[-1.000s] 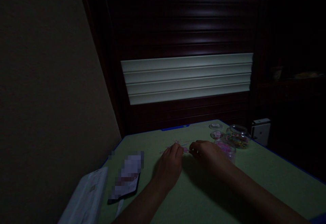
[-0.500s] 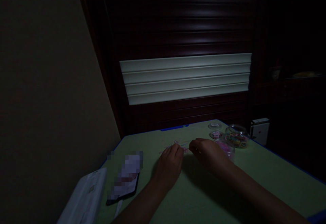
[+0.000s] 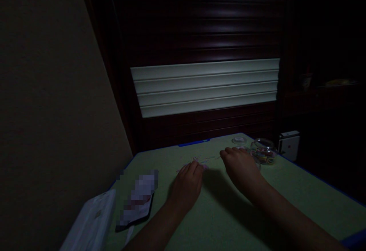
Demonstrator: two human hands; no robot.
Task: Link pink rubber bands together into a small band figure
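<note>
On the green tabletop (image 3: 183, 220), my left hand (image 3: 187, 182) is closed with its fingertips on a small pink bundle (image 3: 204, 166). Thin pale and pink strands (image 3: 195, 161) lie spread just beyond those fingers. My right hand (image 3: 240, 164) hangs a little above the table, apart from the left, with its fingers pinched together. Whatever is between its fingertips is too small and dark to make out. Behind the right hand, a clear tub (image 3: 258, 163) is mostly hidden. Beside it stands a clear round jar (image 3: 263, 152) of colourful small loops.
A clear lid (image 3: 239, 140) lies near the far edge. To the left are a phone (image 3: 137, 205), blurred over, and a long white box (image 3: 90, 220). A wall with dark slatted panels (image 3: 200, 22) rises behind the table; a white box-shaped object (image 3: 289, 147) stands beyond the right edge.
My right hand has moved right and slightly up, away from the left. The thin reddish strand that ran between the hands no longer shows. My left hand stays by the pink bundle.
</note>
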